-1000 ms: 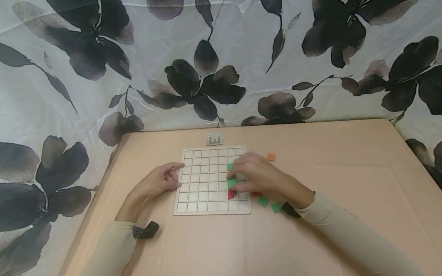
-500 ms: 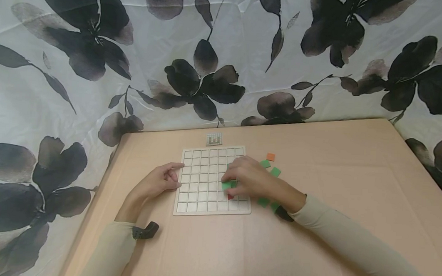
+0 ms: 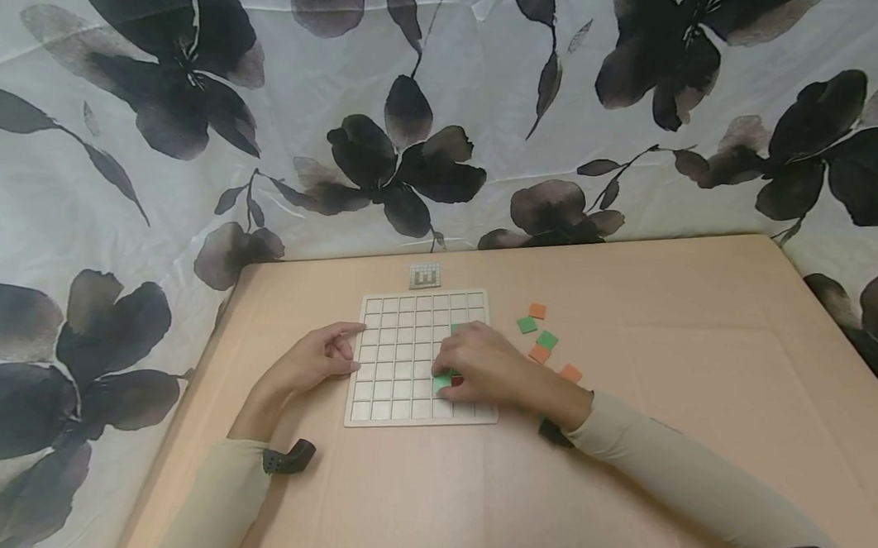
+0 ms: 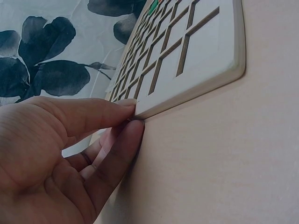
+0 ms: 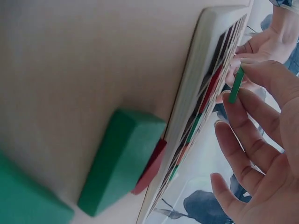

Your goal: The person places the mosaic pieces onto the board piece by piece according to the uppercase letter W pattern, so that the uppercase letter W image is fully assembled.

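Observation:
A white grid board [image 3: 393, 354] of square cells lies on the table. At its left edge my left hand [image 3: 308, 362] touches the side with thumb and index finger; the left wrist view shows both fingertips [image 4: 127, 103] against the board's rim [image 4: 196, 93]. Over the board's right part, my right hand [image 3: 489, 368] pinches a thin green tile [image 5: 236, 85] between thumb and finger, the other fingers spread. A red piece [image 3: 457, 381] sits in the board beside that tile. Other coloured pieces in the board are mostly hidden behind the right hand.
Loose orange tiles [image 3: 540, 354] and green tiles [image 3: 547, 340] lie right of the board. In the right wrist view a green tile [image 5: 121, 158] and a red piece [image 5: 150, 169] lie near its edge. A small grid-patterned card [image 3: 425, 276] stands behind it. A floral cloth [image 3: 434, 75] hangs behind.
My right hand has moved left and towards me over the board with the green tile, uncovering loose tiles on the right. The left hand stays at the board's edge.

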Motion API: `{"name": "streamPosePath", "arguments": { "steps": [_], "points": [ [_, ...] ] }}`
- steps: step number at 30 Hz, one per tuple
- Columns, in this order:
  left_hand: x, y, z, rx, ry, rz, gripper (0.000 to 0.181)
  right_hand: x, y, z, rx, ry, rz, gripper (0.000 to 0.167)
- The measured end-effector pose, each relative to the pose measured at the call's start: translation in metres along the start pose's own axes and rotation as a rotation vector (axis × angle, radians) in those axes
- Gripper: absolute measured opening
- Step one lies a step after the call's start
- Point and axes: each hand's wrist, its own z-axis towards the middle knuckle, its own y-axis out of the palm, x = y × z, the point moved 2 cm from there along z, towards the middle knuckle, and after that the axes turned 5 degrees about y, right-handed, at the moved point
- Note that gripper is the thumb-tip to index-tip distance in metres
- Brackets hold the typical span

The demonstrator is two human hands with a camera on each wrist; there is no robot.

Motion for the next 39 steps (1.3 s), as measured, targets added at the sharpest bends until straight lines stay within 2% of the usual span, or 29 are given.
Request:
{"name": "streamPosePath", "arguments": {
  "steps": [12,24,31,39],
  "points": [
    [0.0008,0.0002,0.0004,-0.005,-0.005,0.007,0.067,-0.0026,0.0071,0.0011,0.019,-0.025,-0.059,0.007],
    [0.0022,-0.0002,-0.0005,-0.003,-0.002,0.017,0.066,-0.0035,0.0077,0.004,-0.033,-0.005,-0.126,0.005],
    [0.0016,-0.0003,-0.0008,-0.003,0.001,0.026,0.066,0.0005,0.0036,0.0039,-0.133,0.029,-0.084,0.014],
    [0.0045,-0.0005,-0.0013,-0.006,-0.013,0.016,0.067,0.0024,-0.0021,0.0042,-0.155,0.011,-0.044,0.012]
  ]
}}
